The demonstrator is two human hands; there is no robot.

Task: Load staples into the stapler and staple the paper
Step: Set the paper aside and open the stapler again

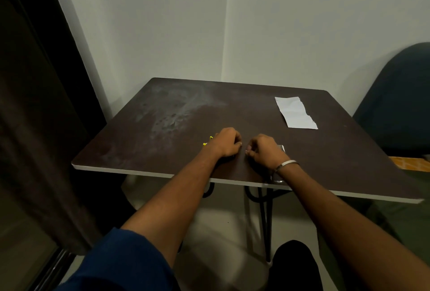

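Note:
My left hand [226, 142] rests on the dark table [325, 151] near its front edge, fingers curled over a small yellow object [207, 141]. Only the object's yellow tips show at the hand's left side, so I cannot tell whether it is the stapler. My right hand [265, 151] lies just to the right, fingers curled shut, thumb and fingertips almost touching the left hand. A small pale object [281, 147] pokes out from under its right side. A white strip of paper [295, 113] with a torn edge lies flat at the far right of the table, well away from both hands.
The table stands in a corner of white walls. A dark curtain [35, 104] hangs at the left. A dark blue chair back [400, 95] rises beside the table's right edge. A metal bangle [285, 165] circles my right wrist. Black table legs [265, 216] stand below the front edge.

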